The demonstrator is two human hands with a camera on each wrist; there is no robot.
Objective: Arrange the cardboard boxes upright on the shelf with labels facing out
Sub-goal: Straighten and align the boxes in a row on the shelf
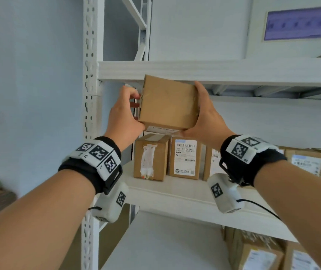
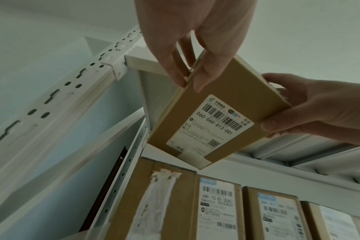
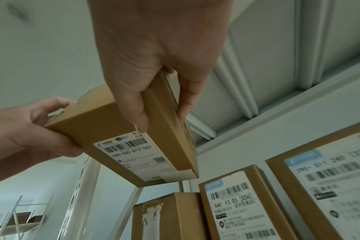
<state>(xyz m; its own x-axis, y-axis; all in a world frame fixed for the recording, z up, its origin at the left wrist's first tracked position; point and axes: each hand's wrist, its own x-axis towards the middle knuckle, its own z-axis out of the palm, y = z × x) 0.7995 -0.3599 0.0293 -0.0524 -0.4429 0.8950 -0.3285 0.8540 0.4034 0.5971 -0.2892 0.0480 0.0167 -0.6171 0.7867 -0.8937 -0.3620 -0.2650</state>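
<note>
A small brown cardboard box (image 1: 168,103) is held up in the air by both hands, just under the upper shelf beam (image 1: 214,71). My left hand (image 1: 130,114) pinches its left end and my right hand (image 1: 201,110) grips its right end. The box's white barcode label (image 2: 212,123) is on its underside, facing down. In the left wrist view my left hand (image 2: 191,78) has its thumb on the labelled face and its fingers on the adjoining side. In the right wrist view my right hand (image 3: 161,118) clamps the narrow end. The box hangs above the middle shelf board (image 1: 175,193).
A row of upright boxes stands on the middle shelf: one with a torn white strip (image 1: 150,156), then a labelled box (image 1: 185,158), and more to the right (image 1: 307,162). A white perforated post (image 1: 91,94) stands to the left. More boxes (image 1: 257,250) sit on the shelf below.
</note>
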